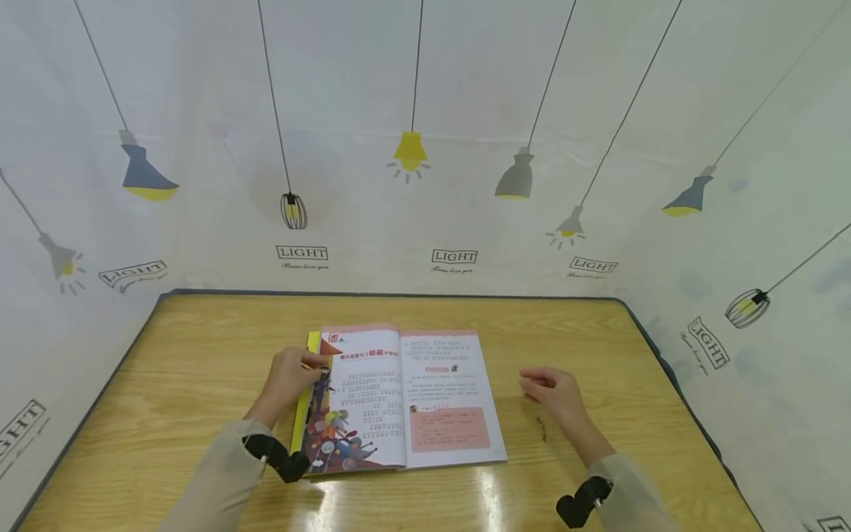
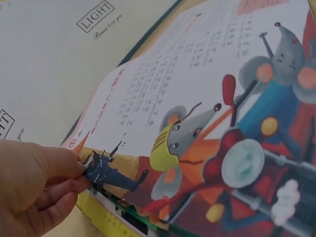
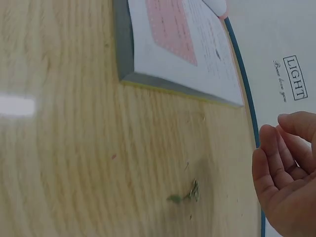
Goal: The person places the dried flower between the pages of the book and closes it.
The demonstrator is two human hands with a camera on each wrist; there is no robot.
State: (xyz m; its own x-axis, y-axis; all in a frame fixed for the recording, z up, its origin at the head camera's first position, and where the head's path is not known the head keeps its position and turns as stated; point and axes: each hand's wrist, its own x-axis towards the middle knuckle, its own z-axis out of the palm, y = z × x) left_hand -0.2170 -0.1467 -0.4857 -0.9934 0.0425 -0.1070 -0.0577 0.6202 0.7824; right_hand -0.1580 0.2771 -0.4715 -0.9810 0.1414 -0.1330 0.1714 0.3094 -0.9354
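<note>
An open book [image 1: 402, 399] lies on the wooden table, with printed text on both pages and cartoon mice on the left page [image 2: 197, 148]. At that page's outer edge, my left hand [image 1: 292, 380] pinches the paper, thumb on top, as the left wrist view shows. A yellow edge [image 2: 101, 215] of the book's cover shows beneath the pages. Off the book's right side hovers my right hand [image 1: 552, 391], its fingers loosely curled around nothing. The right wrist view has this hand [image 3: 289, 173] apart from the book's thick block of pages [image 3: 163, 84].
A small dark sprig-like mark [image 1: 541, 428] is on the table [image 1: 565, 332] near my right hand. Pale sheeting [image 1: 359, 185] printed with hanging lamps rises behind and beside the table. Dark wrist cameras [image 1: 275, 457] sit on both sleeves.
</note>
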